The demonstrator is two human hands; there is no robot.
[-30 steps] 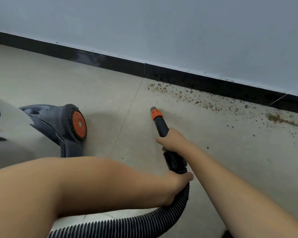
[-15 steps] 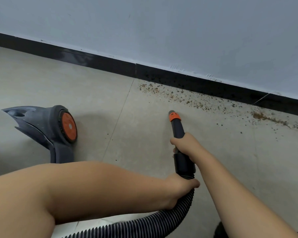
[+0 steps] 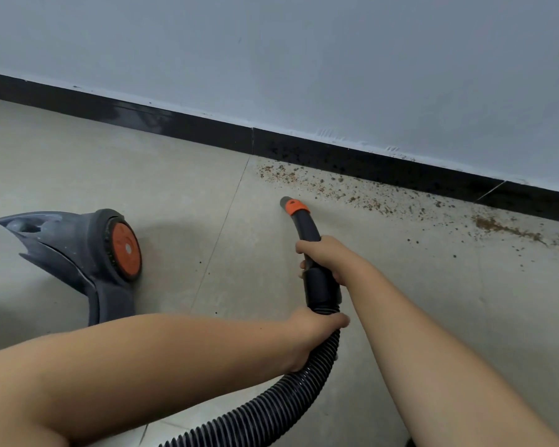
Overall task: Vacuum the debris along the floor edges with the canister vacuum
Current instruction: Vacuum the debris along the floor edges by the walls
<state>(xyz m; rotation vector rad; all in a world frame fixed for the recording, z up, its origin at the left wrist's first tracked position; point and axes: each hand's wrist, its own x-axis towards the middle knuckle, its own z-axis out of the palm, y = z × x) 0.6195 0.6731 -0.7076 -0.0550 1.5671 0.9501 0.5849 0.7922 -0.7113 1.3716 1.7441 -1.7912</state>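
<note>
- Right hand (image 3: 328, 258) grips the black wand (image 3: 307, 229), its orange-collared nozzle (image 3: 291, 204) angled at the floor, just short of the debris (image 3: 352, 191).
- Left hand (image 3: 313, 333) clutches the ribbed hose (image 3: 271, 411) behind it.
- Brown crumbs trail along the black skirting (image 3: 188, 127).
- Grey canister (image 3: 88, 253), orange wheel (image 3: 125, 250), sits left.

Single head-worn view, looking forward and steeply down from close above both forearms onto floor (image 3: 433, 317), black baseboard (image 3: 181, 129) and grey wall (image 3: 304, 59) beyond.

indoor room | pale tiled floor (image 3: 175, 188) | black baseboard (image 3: 175, 127) | plain grey-blue wall (image 3: 304, 59)
</note>
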